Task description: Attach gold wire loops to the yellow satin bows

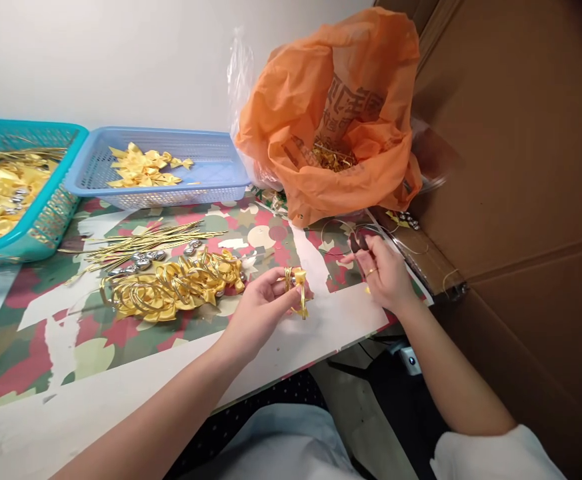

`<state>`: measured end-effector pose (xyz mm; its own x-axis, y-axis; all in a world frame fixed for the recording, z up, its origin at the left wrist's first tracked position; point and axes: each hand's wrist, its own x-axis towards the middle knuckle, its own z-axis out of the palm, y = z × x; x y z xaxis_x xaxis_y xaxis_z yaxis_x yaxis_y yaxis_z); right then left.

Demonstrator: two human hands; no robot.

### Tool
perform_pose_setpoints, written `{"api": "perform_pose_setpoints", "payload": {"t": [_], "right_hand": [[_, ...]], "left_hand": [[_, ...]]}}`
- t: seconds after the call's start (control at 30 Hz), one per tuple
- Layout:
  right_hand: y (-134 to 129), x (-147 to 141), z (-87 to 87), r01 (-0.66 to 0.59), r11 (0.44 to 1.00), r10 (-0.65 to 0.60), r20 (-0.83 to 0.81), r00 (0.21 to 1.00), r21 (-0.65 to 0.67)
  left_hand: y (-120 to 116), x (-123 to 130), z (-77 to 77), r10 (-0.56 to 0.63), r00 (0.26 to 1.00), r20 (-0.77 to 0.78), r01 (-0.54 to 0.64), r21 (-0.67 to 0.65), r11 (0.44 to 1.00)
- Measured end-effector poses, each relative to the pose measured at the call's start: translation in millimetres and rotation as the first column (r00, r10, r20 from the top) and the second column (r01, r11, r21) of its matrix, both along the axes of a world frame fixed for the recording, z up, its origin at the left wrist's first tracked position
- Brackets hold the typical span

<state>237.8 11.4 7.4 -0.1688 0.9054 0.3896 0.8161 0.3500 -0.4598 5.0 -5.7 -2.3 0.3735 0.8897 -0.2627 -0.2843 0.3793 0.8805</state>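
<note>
Your left hand [263,300] pinches a yellow bow [299,275] with gold wire [303,303] over the worktop [261,237]; apart to its right, your right hand [388,272] grips a small dark object [358,243].

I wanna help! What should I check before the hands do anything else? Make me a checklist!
1. Left hand has hold of a yellow bow: ok.
2. We know what the dark thing in the right hand is: cannot tell, too blurry.
3. Straight gold wires lie on the table: ok.
4. Blue basket has loose bows: ok.
5. Gold loops are spread apart: not ok, they overlap.
</note>
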Motion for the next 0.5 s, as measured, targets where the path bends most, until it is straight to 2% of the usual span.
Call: {"api": "perform_pose_setpoints", "payload": {"t": [0.07, 0.1, 0.23, 0.33, 0.5], "right_hand": [[-5.8, -9.7, 2.3, -0.144, 0.978, 0.105, -0.233, 0.967, -0.153], [-8.7, -14.0, 3.8, -0.208, 0.956, 0.144, -0.288, 0.947, -0.206], [-15.3, -24.1, 11.7, -0.393, 0.889, 0.345, -0.221, 0.912, -0.235], [-14.5, -26.2, 15.5, -0.419, 0.883, 0.400, -0.131, 0.907, -0.210], [-12.3, -26.7, 15.4, -0.342, 0.924, 0.339, -0.046, 0.939, -0.171]], "left_hand": [[0.1, 0.3, 0.1, 0.006, 1.000, -0.004, -0.006, -0.011, 1.000], [0.2, 0.5, 0.2, 0.008, 1.000, -0.007, -0.009, -0.016, 1.000], [0.5, 1.3, 0.5, 0.008, 1.000, -0.014, -0.008, -0.027, 1.000], [0.7, 1.4, 0.4, 0.000, 1.000, -0.019, 0.000, -0.026, 1.000], [0.4, 1.0, -0.7, -0.006, 1.000, -0.010, 0.006, -0.016, 1.000]]}}
